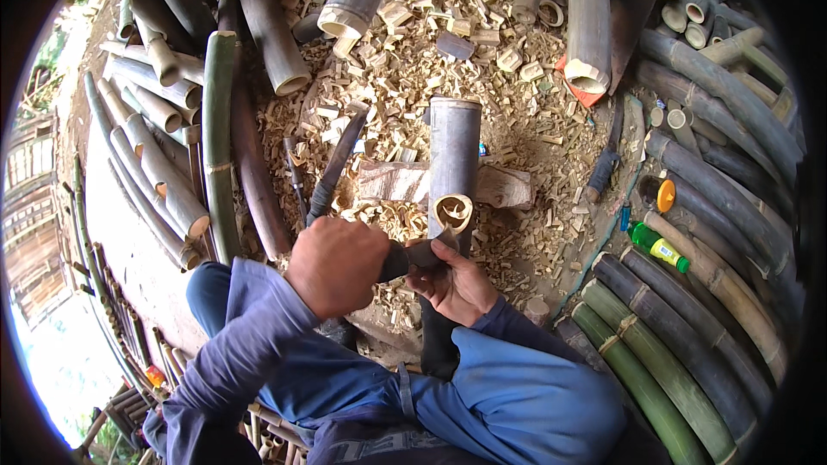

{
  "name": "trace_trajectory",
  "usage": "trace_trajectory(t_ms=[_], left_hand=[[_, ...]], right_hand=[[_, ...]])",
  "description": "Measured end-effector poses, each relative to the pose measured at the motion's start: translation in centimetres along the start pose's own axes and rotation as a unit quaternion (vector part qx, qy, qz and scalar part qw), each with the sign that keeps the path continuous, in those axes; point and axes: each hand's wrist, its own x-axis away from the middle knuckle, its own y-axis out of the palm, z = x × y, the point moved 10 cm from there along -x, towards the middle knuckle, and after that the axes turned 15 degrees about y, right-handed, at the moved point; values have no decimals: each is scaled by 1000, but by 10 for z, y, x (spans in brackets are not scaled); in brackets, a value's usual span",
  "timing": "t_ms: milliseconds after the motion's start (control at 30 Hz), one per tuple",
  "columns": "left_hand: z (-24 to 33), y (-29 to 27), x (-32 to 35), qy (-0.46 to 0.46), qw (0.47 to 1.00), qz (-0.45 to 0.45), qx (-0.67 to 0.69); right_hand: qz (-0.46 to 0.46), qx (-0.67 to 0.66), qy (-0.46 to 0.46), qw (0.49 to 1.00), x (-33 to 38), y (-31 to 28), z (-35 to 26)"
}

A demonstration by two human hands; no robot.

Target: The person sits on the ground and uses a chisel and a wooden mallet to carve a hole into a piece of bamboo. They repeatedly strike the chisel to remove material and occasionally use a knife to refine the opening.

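My left hand is closed in a fist around the dark wrapped handle of a knife. The fingers and thumb of my right hand pinch the blade of that knife. The blade's far end lies at the lower rim of a short dark bamboo tube. This tube rests across a split piece of wood, its cut mouth facing me with pale curled shavings inside. Left of it lies a second knife with a wrapped handle, beside a thin dark tool.
Wood chips cover the ground. Bamboo poles surround me, including a green pole at left and curved dark poles at right. A green bottle and another wrapped-handle blade lie at right. My bent knees flank the work.
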Motion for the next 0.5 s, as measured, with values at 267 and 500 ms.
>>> trace_trajectory(t_ms=[267, 500], left_hand=[[39, 167, 4, -171, 909, 153, 348], [71, 180, -2, -150, 798, 206, 546]], right_hand=[[203, 286, 87, 933, 28, -28, -58], [359, 426, 55, 828, 44, -32, -49]])
